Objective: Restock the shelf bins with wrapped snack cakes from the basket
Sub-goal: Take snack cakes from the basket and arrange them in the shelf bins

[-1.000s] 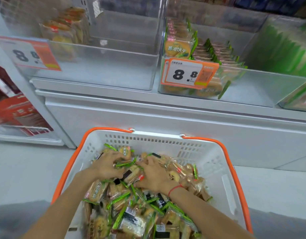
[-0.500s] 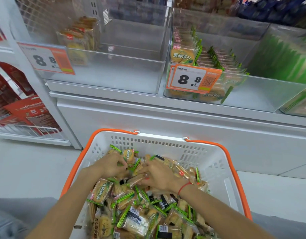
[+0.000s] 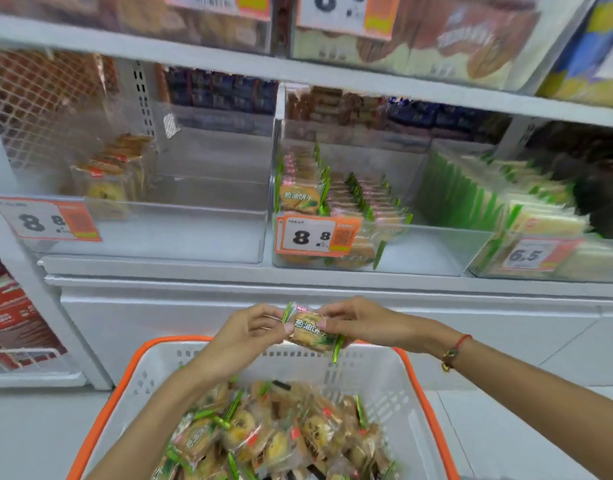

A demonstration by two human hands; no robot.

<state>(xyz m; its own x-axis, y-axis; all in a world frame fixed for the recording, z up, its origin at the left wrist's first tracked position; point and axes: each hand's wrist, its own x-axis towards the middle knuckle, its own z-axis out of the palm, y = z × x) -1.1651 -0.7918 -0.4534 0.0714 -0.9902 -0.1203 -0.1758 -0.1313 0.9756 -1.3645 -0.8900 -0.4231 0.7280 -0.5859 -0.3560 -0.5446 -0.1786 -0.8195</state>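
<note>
A small stack of green-edged wrapped snack cakes (image 3: pixel 310 332) is held above the far rim of the white basket (image 3: pixel 395 386). My left hand (image 3: pixel 242 336) pinches its left side and my right hand (image 3: pixel 360 322) grips its right side. Several more wrapped cakes (image 3: pixel 274 434) lie heaped in the basket below. Straight ahead stands a clear shelf bin (image 3: pixel 419 251) with rows of the same green-edged cakes (image 3: pixel 332 199) at its left and bare floor at its right. The clear bin (image 3: pixel 180 237) to the left holds only a few red-labelled cakes (image 3: pixel 111 174).
The basket has an orange rim (image 3: pixel 101 420). Orange price tags (image 3: pixel 319 235) hang on the bin fronts. A third bin (image 3: pixel 540 258) of pale green packs sits at the right. An upper shelf (image 3: pixel 298 76) carries other snacks. A red display (image 3: pixel 11 320) stands at far left.
Both hands have risen out of the basket's pile with a few cakes held between them, up to the basket's far rim. The view has tilted up toward the shelves.
</note>
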